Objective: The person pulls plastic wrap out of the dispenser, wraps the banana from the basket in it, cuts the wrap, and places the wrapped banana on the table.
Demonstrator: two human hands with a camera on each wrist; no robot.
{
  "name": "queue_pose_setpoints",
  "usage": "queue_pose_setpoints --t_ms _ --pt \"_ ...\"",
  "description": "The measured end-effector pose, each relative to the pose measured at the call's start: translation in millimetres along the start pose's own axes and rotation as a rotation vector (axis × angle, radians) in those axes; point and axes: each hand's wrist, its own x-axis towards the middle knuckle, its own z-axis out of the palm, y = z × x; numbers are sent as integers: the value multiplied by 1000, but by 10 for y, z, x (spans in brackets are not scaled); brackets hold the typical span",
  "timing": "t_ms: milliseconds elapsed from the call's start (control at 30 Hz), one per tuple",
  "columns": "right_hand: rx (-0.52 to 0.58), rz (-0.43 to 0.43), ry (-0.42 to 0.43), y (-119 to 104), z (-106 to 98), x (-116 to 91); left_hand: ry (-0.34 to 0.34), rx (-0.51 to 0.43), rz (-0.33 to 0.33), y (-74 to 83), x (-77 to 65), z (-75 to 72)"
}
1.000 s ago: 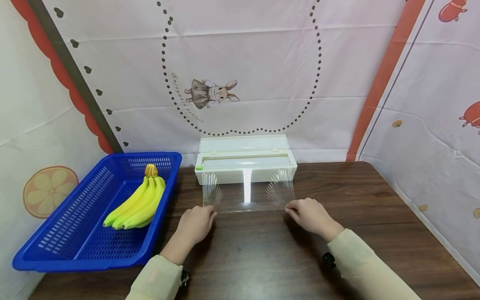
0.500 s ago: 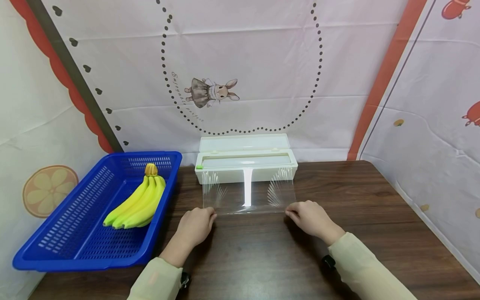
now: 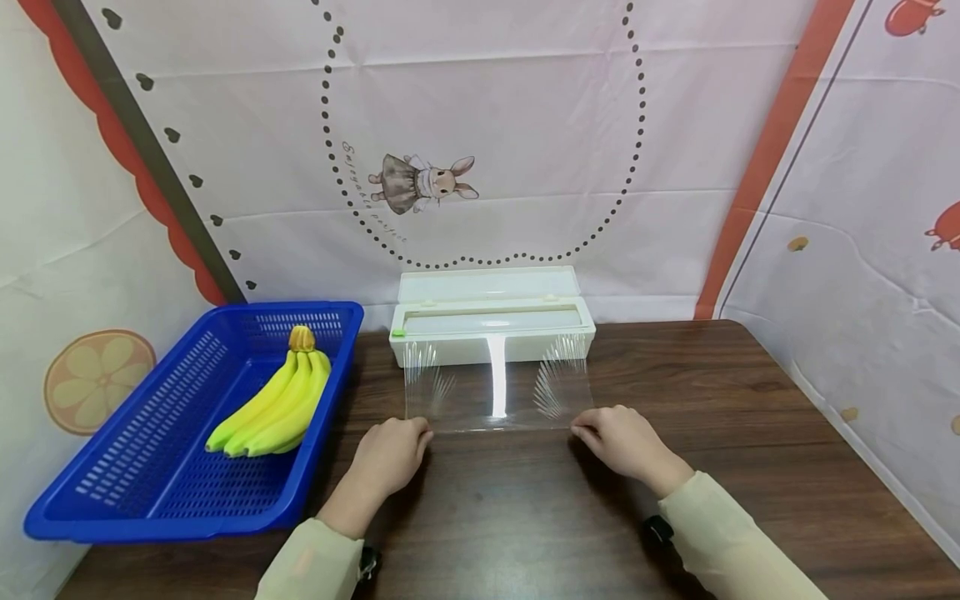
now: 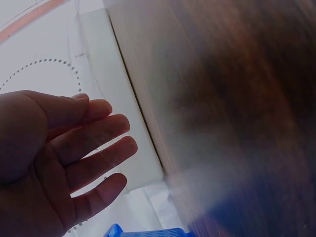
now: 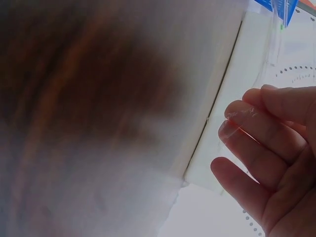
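Note:
A clear sheet of plastic wrap stretches toward me from a white wrap dispenser, whose lid stands raised at the back. My left hand pinches the sheet's near left corner between thumb and index finger. At the near right corner, my right hand pinches it the same way. In the left wrist view the other fingers are loosely spread below the pinch. A bit of film lies across the fingers in the right wrist view.
To the left stands a blue plastic basket with a bunch of yellow bananas inside. The dark wooden table reaches to a printed cloth backdrop behind the dispenser and at both sides.
Both hands have moved slightly toward me, drawing the plastic wrap a little farther out of the dispenser. The basket and bananas have stayed put.

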Motion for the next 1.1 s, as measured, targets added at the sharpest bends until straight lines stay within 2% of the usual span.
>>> queue_pose_setpoints --t_ms 333,700,1100 --pt "-17 4 14 -51 -35 -66 -7 -18 16 18 -63 -43" --pt "-36 -9 42 -85 -5 -124 4 -26 9 8 -108 -19" --pt "-50 -49 18 -83 -31 -145 -9 -27 15 16 -154 -19"
